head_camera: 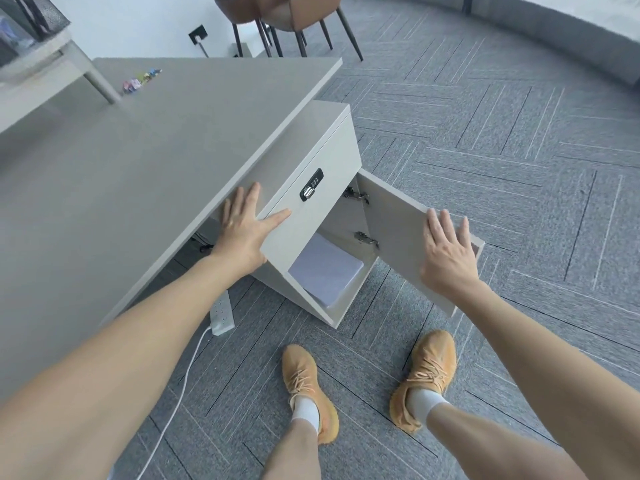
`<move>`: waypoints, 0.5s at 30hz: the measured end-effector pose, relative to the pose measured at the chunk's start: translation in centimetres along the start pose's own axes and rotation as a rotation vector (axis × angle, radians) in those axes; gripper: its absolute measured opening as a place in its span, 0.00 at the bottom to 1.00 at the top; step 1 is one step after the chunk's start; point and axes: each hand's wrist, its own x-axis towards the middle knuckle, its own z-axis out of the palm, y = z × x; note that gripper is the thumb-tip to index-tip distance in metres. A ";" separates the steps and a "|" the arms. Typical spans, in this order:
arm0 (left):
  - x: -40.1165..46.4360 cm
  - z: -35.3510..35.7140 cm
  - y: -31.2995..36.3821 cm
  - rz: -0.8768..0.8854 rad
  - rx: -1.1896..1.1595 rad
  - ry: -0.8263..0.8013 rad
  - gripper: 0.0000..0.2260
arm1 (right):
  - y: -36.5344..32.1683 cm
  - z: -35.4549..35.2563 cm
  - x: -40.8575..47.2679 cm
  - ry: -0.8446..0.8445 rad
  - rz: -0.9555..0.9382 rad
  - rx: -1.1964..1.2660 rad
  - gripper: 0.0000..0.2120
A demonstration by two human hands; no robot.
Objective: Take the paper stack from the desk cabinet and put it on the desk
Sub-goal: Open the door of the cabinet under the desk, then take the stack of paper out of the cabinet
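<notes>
A white paper stack [327, 270] lies flat inside the lower compartment of the grey desk cabinet [313, 188], under the right end of the grey desk [138, 157]. The cabinet door [405, 233] stands swung open to the right. My right hand [446, 254] rests with spread fingers over the door's top edge. My left hand [244, 225] lies flat with fingers apart on the cabinet's top corner, just under the desk edge. Neither hand touches the paper.
A white power strip [221, 313] with its cable lies on the carpet left of the cabinet. My feet in orange shoes [427, 372] stand in front. Brown chairs [280, 15] stand behind the desk. Small colourful figures [140, 81] sit on the desk's far side.
</notes>
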 end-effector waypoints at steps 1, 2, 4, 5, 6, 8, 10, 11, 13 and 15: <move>0.0 0.0 0.0 0.001 -0.006 0.006 0.47 | 0.4 -0.3 0.4 -0.018 0.011 -0.003 0.44; 0.0 0.0 -0.1 0.003 -0.012 0.011 0.47 | 0.8 -0.7 0.9 -0.038 0.031 -0.001 0.44; 0.1 0.1 -0.2 0.004 -0.005 0.015 0.47 | 1.4 -1.8 2.0 -0.088 0.079 0.010 0.44; 0.1 0.1 -0.2 0.003 0.005 0.010 0.47 | 1.4 -2.4 2.5 -0.126 0.100 0.032 0.45; 0.1 0.2 -0.2 0.000 0.014 0.005 0.47 | 1.4 -3.0 2.9 -0.168 0.116 0.064 0.45; 0.0 0.4 -0.2 0.000 0.018 0.013 0.47 | 1.0 -3.5 3.4 -0.216 0.126 0.129 0.45; 0.1 0.3 -0.2 0.006 0.012 0.019 0.47 | 0.2 -3.5 3.3 -0.222 0.098 0.169 0.45; 0.1 0.2 -0.1 0.003 0.015 0.012 0.46 | -0.2 -3.5 3.0 -0.223 0.076 0.195 0.44; -0.3 -0.2 0.9 -0.033 0.052 -0.019 0.43 | -1.0 -3.4 2.4 -0.217 0.045 0.262 0.41; -1.5 -0.3 3.3 -0.121 0.077 0.029 0.33 | -1.7 -3.5 2.0 -0.210 0.035 0.307 0.33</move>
